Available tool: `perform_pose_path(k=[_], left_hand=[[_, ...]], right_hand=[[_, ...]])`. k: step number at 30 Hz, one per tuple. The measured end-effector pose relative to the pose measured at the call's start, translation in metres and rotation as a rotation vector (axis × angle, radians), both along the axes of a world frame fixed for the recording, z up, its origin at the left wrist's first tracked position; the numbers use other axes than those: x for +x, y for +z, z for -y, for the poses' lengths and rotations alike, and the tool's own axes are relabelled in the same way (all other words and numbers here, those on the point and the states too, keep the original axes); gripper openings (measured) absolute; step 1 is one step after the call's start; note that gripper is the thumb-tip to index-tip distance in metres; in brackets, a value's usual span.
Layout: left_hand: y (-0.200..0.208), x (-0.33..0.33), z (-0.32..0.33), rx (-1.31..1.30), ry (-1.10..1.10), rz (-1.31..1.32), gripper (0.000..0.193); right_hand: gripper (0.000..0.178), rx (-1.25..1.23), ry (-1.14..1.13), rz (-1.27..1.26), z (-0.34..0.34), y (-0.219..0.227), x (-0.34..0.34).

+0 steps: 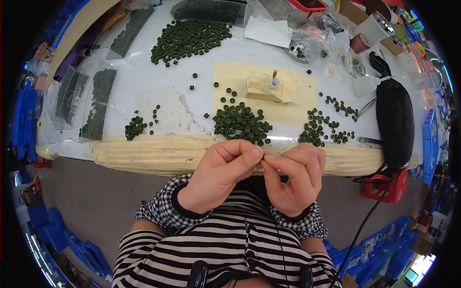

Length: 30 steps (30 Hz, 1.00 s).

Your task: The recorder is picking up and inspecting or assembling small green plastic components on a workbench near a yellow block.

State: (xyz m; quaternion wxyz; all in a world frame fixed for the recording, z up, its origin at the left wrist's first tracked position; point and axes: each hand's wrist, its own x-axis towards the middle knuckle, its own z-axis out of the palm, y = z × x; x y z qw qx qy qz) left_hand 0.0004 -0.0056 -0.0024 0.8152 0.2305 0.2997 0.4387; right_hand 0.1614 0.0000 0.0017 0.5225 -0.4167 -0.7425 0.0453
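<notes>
My left hand (217, 174) and my right hand (297, 178) meet at the front edge of the table, thumbs and forefingers pinched together. A small dark piece shows as a sliver between the fingertips, mostly hidden, so its shape cannot be made out. Right behind the hands lies a heap of small dark green wheel-like parts (241, 122). Smaller groups of the same round parts (136, 128) sit to the left, and more loose parts (314, 127) are spread to the right. Beyond the heap stands a tape-wrapped block (269, 88) with a small upright peg and a pale collar on it.
Clear boxes of green parts (98, 103) stand at the left, and a large pile (189, 41) lies farther back. A black padded object (395, 122) is at the right, with tweezers (368, 106) beside it. White paper (268, 31) and plastic bags (331, 48) lie at the back.
</notes>
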Motion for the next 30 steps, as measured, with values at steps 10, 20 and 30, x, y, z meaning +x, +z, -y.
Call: perform_pose_path(k=[10, 20, 30], left_hand=[[0.004, 0.004, 0.0, 0.348, 0.077, -0.238, 0.021], [-0.002, 0.005, -0.003, 0.536, 0.273, -0.452, 0.017], [0.001, -0.001, -0.007, 0.698, 0.28, -0.647, 0.019]], right_hand=[[0.021, -0.098, 0.01, -0.16, 0.002, -0.003, 0.001], [0.023, -0.383, 0.176, -0.49, 0.011, -0.009, -0.005], [0.02, -0.533, 0.311, -0.563, 0.009, -0.009, 0.003]])
